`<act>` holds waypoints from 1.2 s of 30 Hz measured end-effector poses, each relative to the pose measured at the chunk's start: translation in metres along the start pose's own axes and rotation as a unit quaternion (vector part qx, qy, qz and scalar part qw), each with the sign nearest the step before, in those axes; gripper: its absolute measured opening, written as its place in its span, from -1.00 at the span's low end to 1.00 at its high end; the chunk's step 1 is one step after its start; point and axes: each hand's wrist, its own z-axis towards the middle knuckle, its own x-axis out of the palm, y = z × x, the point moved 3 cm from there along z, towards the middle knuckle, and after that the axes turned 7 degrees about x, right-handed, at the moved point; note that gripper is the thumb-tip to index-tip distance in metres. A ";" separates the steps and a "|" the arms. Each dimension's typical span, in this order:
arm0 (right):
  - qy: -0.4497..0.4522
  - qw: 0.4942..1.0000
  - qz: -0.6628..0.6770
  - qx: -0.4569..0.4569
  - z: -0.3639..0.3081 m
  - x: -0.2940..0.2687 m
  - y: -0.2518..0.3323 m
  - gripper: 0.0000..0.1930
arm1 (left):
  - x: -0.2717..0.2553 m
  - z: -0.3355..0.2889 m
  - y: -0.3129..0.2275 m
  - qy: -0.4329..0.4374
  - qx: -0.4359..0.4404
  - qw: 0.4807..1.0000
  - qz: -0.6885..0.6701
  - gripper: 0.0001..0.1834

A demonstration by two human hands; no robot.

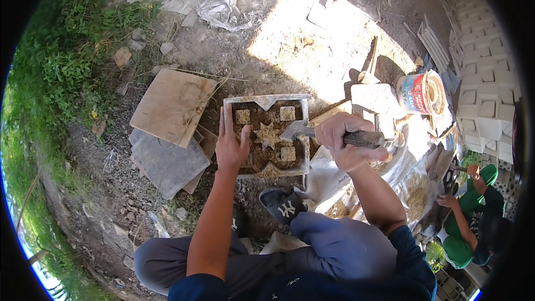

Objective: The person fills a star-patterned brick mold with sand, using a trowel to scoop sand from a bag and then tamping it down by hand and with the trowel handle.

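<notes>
A square grey mould frame [266, 102] lies on the ground ahead of my knees. Inside it are a star-shaped block [268, 136] and several small square blocks [287, 113], crusted with sandy, crumbly material. My left hand [230, 144] rests over the frame's left side, its fingers stretched forward and holding nothing. My right hand [346, 140] is closed round the wooden handle of a trowel [293, 130]. The trowel's metal blade reaches over the right side of the frame, pointing at the star. Whether the blade touches the material, I cannot tell.
Flat boards, one tan [174, 105] and one grey [169, 161], are stacked left of the mould. A paint bucket [419, 93] stands at the right, near a pale sack [329, 181]. Stacked pale blocks [486, 89] line the far right. Another person [471, 217] works at lower right.
</notes>
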 end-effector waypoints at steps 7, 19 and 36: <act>0.041 0.997 -0.052 -0.038 0.001 0.009 -0.001 -0.08 | -0.001 0.001 -0.004 0.017 -0.016 0.999 -0.044 -0.21; -0.019 0.968 -0.251 0.000 0.023 0.028 0.010 -0.35 | -0.002 0.001 0.004 -0.038 0.035 0.999 0.006 -0.26; -0.063 0.977 -0.203 -0.026 0.002 0.031 0.017 -0.51 | -0.001 -0.004 -0.004 -0.004 -0.001 1.000 0.010 -0.27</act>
